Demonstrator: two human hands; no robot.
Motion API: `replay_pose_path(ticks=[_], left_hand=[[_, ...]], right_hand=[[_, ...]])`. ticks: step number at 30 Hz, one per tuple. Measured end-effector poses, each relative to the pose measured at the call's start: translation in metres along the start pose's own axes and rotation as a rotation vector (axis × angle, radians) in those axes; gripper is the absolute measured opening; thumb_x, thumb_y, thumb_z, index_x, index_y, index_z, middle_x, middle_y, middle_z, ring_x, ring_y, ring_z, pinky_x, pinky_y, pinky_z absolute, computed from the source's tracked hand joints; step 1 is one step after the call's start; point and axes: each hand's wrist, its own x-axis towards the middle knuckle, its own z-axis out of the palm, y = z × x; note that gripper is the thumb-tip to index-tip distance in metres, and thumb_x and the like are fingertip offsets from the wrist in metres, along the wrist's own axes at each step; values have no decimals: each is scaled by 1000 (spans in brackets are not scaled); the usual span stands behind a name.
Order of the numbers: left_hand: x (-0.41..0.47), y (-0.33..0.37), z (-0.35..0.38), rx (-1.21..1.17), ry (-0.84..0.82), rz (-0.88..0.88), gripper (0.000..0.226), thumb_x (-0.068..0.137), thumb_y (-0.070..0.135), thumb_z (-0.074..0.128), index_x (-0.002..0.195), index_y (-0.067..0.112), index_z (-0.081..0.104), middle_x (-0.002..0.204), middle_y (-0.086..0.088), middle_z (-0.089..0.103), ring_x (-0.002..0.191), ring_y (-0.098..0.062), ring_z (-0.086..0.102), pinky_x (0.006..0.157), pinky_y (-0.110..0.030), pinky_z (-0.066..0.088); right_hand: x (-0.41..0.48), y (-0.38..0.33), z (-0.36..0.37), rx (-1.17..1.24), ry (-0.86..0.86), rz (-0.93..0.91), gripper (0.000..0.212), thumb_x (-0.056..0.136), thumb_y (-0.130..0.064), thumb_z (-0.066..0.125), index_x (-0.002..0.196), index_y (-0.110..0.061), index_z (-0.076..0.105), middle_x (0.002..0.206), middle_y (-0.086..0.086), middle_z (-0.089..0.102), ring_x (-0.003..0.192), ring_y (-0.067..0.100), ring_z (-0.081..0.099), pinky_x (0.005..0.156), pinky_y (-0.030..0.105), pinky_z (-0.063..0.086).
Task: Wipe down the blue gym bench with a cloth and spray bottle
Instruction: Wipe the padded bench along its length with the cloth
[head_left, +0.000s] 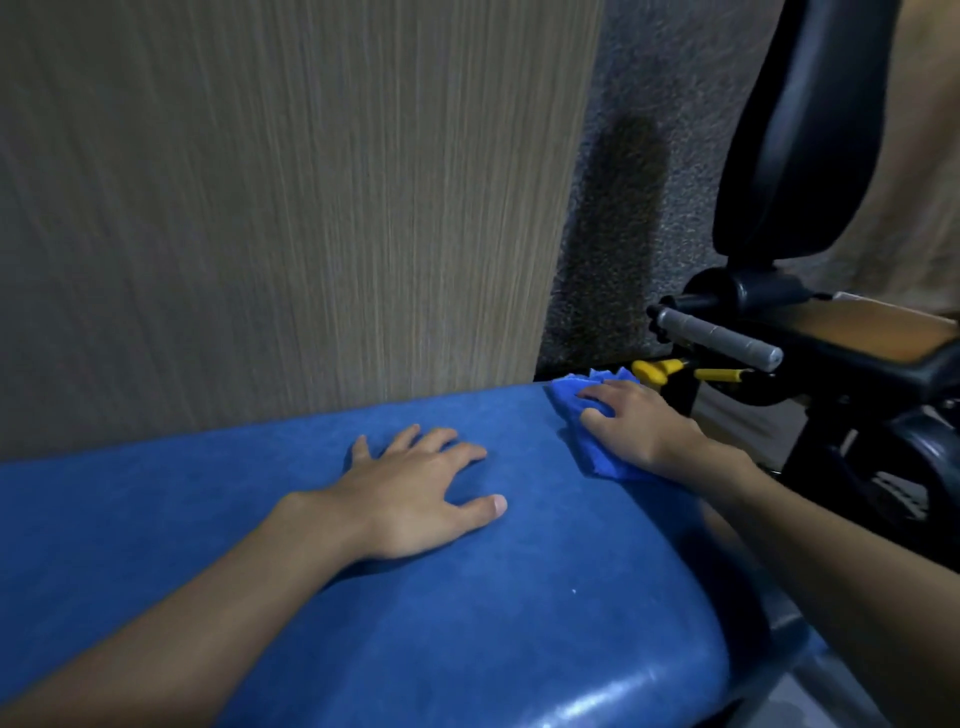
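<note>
The blue padded gym bench (260, 519) fills the lower half of the view, its far edge against a wall. My left hand (415, 488) lies flat on the pad near the middle, fingers spread. My right hand (634, 421) presses a crumpled blue cloth (597, 457) onto the bench's far right corner, fingers resting on top of it. No spray bottle is in view.
A wood-grain wall panel (285, 208) rises right behind the bench. To the right stands a black exercise machine (800, 135) with a grey bar handle (717, 335) and yellow levers (660, 370) close to my right hand. Grey carpet (665, 156) lies beyond.
</note>
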Motion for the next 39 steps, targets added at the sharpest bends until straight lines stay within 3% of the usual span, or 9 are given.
replay_pose_path(ticks=[4, 7, 10, 12, 19, 26, 30, 39], left_hand=[[-2, -2, -2, -27, 10, 15, 67, 89, 76, 33, 150, 47, 25, 163, 14, 13, 153, -16, 2, 118, -62, 2], [-7, 0, -2, -7, 12, 19, 67, 90, 75, 32, 150, 47, 23, 165, 11, 9, 153, -16, -2, 118, -62, 1], [-13, 0, -4, 27, 6, 6, 68, 90, 76, 29, 151, 48, 19, 166, 9, 4, 153, -17, -5, 118, -61, -1], [-18, -3, -4, 8, 10, -5, 68, 90, 76, 29, 152, 48, 19, 166, 9, 4, 153, -17, -4, 118, -61, 0], [-40, -16, 7, 20, 15, -5, 68, 91, 75, 28, 153, 48, 17, 165, 12, 6, 152, -13, -3, 120, -57, -1], [-62, -31, 4, 39, 15, -69, 66, 91, 75, 27, 152, 50, 17, 165, 13, 8, 153, -15, 0, 119, -61, 2], [-78, -40, 4, 50, 14, -93, 65, 92, 74, 26, 152, 51, 16, 165, 13, 7, 153, -15, 0, 118, -62, 2], [-119, -85, 4, 25, 45, -197, 62, 93, 72, 27, 151, 52, 18, 165, 13, 9, 153, -15, 2, 117, -61, 4]], right_hand=[[-30, 12, -12, -100, -28, 39, 52, 92, -55, 41, 141, -38, 43, 154, -6, 33, 142, 22, 27, 113, 51, 26], [-43, 19, -17, -75, 10, 83, 60, 92, -65, 40, 147, -41, 32, 159, -8, 25, 145, 21, 23, 115, 49, 21], [-51, 18, -10, 124, 26, 99, 62, 94, -56, 48, 149, -32, 34, 158, 1, 28, 141, 25, 35, 114, 37, 27], [-55, 12, -7, 106, 9, 78, 61, 94, -53, 49, 149, -29, 35, 157, 4, 30, 140, 26, 35, 112, 35, 28], [-72, -16, 4, 12, 9, -45, 65, 91, -58, 44, 146, -23, 39, 155, 6, 35, 146, 23, 23, 119, 41, 16], [-87, -51, 20, 11, 16, -80, 85, 72, -72, 27, 143, -27, 39, 151, 7, 38, 142, 28, 28, 117, 42, 22], [-96, -77, 27, -6, -3, -119, 63, 93, -56, 43, 147, -24, 36, 155, 10, 32, 146, 26, 21, 119, 38, 14], [-116, -144, 45, -21, -27, -197, 59, 96, -52, 39, 147, -24, 34, 153, 6, 31, 142, 25, 21, 118, 37, 14]])
